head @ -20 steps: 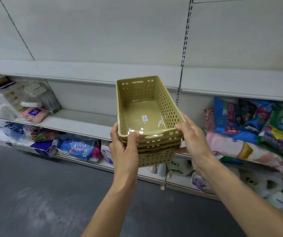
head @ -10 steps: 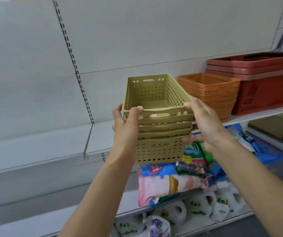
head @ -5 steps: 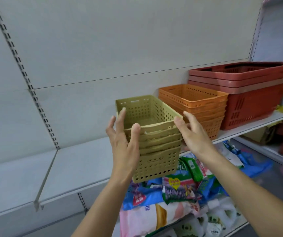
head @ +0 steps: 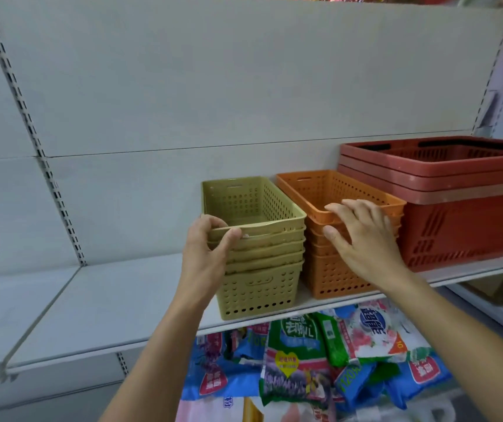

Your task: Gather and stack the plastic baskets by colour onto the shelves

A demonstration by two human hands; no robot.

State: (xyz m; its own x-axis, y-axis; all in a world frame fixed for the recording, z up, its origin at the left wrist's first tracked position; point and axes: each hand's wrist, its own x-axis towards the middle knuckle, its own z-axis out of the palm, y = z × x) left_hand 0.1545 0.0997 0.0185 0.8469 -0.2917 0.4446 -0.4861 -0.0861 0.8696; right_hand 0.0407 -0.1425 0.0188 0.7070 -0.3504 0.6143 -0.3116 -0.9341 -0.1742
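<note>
A stack of olive-green perforated baskets (head: 262, 269) stands on the white shelf (head: 116, 306), just left of a stack of orange baskets (head: 329, 269). My left hand (head: 204, 257) grips the near left corner of the green stack's rim. My right hand (head: 362, 239) is off the green stack, fingers spread, resting against the near end of the orange stack. Right of the orange ones stands a stack of larger red baskets (head: 457, 214).
The shelf runs bare to the left of the green stack, with a slotted upright (head: 46, 166) on the back panel. Below the shelf lie several bagged goods (head: 305, 367) in blue, green and white packaging.
The green stack went from held in the air to standing on the shelf beside the orange stack. My right hand let go of it and moved over to the orange baskets.
</note>
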